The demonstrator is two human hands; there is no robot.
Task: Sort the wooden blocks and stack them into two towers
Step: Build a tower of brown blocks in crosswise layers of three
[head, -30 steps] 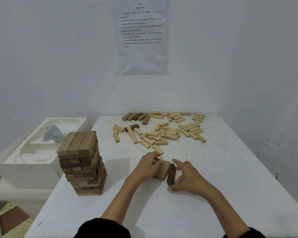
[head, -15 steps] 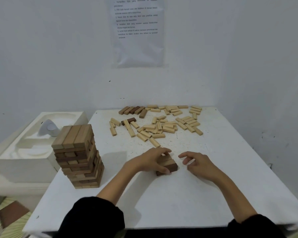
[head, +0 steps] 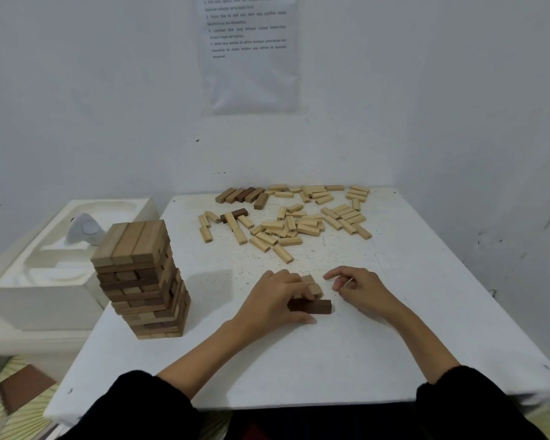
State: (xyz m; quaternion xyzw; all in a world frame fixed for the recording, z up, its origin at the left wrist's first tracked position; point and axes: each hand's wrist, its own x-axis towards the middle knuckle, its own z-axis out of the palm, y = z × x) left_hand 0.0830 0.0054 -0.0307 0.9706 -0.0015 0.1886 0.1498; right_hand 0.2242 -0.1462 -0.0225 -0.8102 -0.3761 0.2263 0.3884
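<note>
Laid flat now, three blocks lie gripped by the left hand; right hand hangs loose, empty. Square ends first.

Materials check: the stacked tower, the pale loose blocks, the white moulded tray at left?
Tower: wood, mixed brown tones, matte; grain lines on the top faces. Pale loose blocks: light, seemingly unstained wood, matte. White moulded tray: likely foam or moulded pulp, given thick rounded walls and no gloss; cannot tell which.
</note>
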